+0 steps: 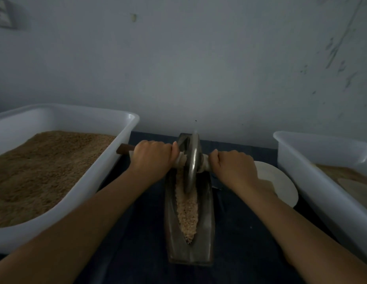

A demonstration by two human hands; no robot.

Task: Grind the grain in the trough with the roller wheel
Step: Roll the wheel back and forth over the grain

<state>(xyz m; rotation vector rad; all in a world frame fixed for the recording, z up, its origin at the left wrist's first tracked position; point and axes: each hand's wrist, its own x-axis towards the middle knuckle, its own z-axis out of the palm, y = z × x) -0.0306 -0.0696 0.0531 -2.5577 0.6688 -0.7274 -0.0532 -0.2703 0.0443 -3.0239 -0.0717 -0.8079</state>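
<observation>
A person's two bare forearms reach forward over a dark tabletop. Between them lies a narrow, boat-shaped metal trough, pointing away from the viewer, with pale crushed grain along its groove. A metal roller wheel stands upright in the groove toward the far end. The left hand and right hand each curl round the axle handle on their own side of the wheel, probably so equal pressure keeps the disc upright and centred while rolling. To the left, a large white tub holds a deep bed of brown grain. To the right, a second white tub holds something tan; dim light hides what. A white plate sits beside the trough, partly behind the right wrist.
</observation>
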